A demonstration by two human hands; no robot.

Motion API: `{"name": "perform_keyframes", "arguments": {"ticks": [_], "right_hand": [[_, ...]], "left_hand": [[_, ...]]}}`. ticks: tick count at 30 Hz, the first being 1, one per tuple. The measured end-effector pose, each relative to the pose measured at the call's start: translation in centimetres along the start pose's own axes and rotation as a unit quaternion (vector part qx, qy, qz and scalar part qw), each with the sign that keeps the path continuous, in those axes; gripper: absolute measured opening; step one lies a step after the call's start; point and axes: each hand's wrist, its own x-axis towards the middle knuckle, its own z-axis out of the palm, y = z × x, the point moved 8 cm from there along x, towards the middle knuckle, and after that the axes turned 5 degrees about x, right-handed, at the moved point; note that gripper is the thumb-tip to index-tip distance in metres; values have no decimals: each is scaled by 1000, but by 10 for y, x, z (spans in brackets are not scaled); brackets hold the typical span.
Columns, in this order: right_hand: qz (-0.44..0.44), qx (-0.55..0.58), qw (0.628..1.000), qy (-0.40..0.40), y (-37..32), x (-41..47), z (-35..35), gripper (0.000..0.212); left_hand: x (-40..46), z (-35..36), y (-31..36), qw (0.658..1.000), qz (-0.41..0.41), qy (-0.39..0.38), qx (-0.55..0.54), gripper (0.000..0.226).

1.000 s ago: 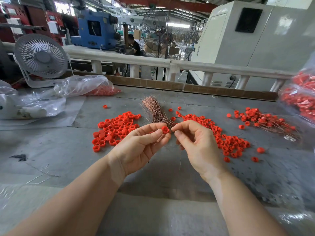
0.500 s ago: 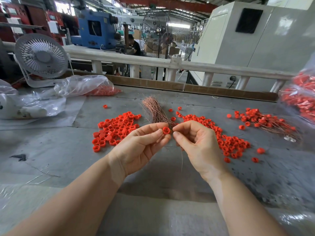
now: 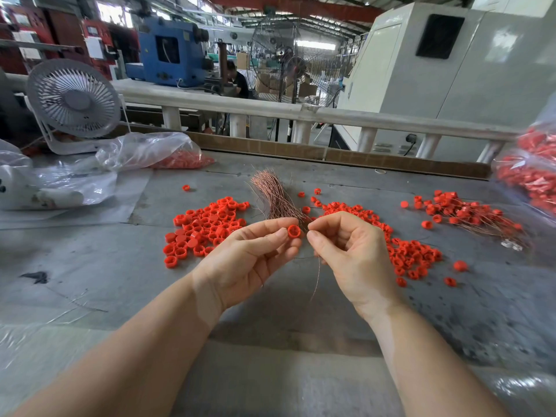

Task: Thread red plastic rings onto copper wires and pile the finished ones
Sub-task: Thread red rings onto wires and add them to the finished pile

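Your left hand [image 3: 249, 260] pinches a small round red plastic ring [image 3: 294, 231] between thumb and forefinger, held above the grey scuffed desk [image 3: 90, 266]. Your right hand [image 3: 355, 254] has its fingers curled, tips pinched on a thin copper wire [image 3: 316, 278] that trails down below the palm; its upper end is hidden behind the fingertips. Behind lie a splayed bundle of bare copper wires [image 3: 275, 197], loose red rings [image 3: 207, 227], and a tangled finished pile [image 3: 463, 212] far right.
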Motion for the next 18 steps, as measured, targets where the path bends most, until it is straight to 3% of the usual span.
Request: {"name": "perform_keyframes", "arguments": {"ticks": [18], "right_hand": [[3,-6,1000,-12,1,1,2,27]], "left_hand": [[0,-1,2,1000,9,0,5,22]]}}
